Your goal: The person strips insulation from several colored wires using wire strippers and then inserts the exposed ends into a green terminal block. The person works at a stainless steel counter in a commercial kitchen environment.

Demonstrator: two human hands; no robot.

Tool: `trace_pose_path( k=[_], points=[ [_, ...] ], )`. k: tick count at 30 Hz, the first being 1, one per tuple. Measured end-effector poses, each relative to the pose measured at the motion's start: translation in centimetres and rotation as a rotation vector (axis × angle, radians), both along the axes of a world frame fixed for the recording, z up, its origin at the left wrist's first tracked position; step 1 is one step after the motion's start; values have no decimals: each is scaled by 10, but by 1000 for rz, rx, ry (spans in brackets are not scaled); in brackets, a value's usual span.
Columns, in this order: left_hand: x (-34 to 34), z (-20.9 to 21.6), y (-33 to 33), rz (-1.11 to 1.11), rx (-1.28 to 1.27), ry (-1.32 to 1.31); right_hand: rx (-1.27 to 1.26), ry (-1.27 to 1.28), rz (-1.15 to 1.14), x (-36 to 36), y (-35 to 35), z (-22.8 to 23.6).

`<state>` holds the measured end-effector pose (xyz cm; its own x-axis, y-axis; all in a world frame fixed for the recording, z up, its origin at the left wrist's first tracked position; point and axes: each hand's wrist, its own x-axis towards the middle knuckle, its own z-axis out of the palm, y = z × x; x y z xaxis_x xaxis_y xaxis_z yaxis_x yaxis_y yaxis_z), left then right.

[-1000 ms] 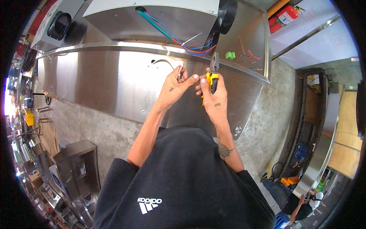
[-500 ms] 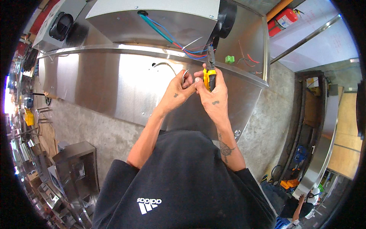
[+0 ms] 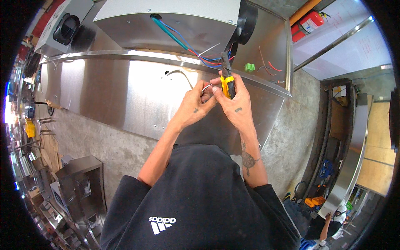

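Observation:
A grey cable [image 3: 183,73] comes up through a hole in the steel panel [image 3: 100,87] and runs into my left hand [image 3: 196,104], closed on it. Its thin inner wires [image 3: 206,87], red and white, stick out past my fingertips toward my right thumb. My right hand [image 3: 237,106] wraps round yellow-and-black pliers [image 3: 228,85], jaws pointing away from me. The right thumb and a fingertip sit at the wire ends; whether they pinch them I cannot tell.
Beyond the panel's raised edge stands a metal housing [image 3: 166,31] with green, blue and red wires [image 3: 177,38] hanging out. A green terminal block [image 3: 249,67] and loose red wire scraps [image 3: 274,66] lie to the right. A fire extinguisher [image 3: 308,26] is at far right; another person [image 3: 325,227] is at lower right.
My left hand has shifted slightly right and nearer to me, bringing the wire ends to my right thumb. The pliers have tilted a little, their jaws moving left.

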<state>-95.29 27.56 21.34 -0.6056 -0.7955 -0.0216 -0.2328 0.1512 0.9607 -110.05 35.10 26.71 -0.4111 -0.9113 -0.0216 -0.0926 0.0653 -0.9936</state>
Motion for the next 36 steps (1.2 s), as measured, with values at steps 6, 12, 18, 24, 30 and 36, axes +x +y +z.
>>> trace_pose_path(
  k=[6, 12, 18, 24, 30, 36],
  points=[
    [5, -3, -4, -30, 54, 51, 19, -15, 18, 10, -5, 2],
    [7, 7, -2, 25, 179, 158, 45, -141, -109, 16, -2, -8],
    [14, 1, -7, 30, 275, 291, 21, -251, -142, 14, 0, -26],
    [8, 10, -4, 124, 262, 225, 4, -381, -154, 13, 1, -30],
    [0, -1, 0, 269, 137, 258, 2, -388, -95, 14, 10, -45],
    [1, 3, 1, 286, 120, 190, 215, -56, 5, 25, 30, -45]
  ],
)
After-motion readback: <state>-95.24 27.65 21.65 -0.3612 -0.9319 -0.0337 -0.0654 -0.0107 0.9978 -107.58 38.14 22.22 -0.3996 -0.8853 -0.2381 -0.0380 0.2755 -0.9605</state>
